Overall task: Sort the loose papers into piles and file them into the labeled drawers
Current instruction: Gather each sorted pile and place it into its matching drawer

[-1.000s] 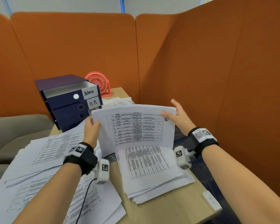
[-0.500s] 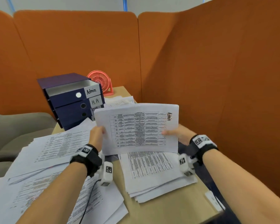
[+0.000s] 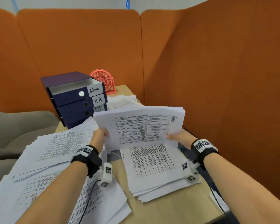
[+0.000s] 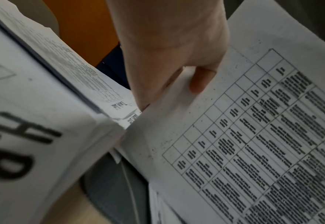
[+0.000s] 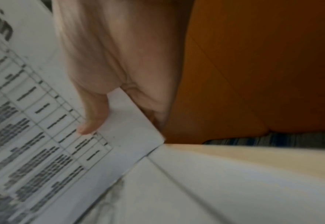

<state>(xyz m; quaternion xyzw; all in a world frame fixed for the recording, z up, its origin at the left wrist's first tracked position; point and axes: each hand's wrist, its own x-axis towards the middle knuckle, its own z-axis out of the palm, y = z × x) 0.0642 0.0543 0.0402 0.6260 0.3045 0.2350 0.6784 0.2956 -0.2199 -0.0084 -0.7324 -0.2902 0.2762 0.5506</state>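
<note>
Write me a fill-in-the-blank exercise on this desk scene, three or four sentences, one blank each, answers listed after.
1. The sheaf of papers held by the left hand and the right hand is handwritten with the word ____.
2. The open top drawer carries the label ____.
3. The drawer under it is labeled ____.
4. Behind the drawer unit stands a small pink ____.

Answers: Admin; Admin; H.R; fan

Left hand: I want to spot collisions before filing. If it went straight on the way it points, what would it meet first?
Probably the drawer unit: the left hand, gripping the Admin stack, points toward its lower drawers. Depth is unclear.
</note>
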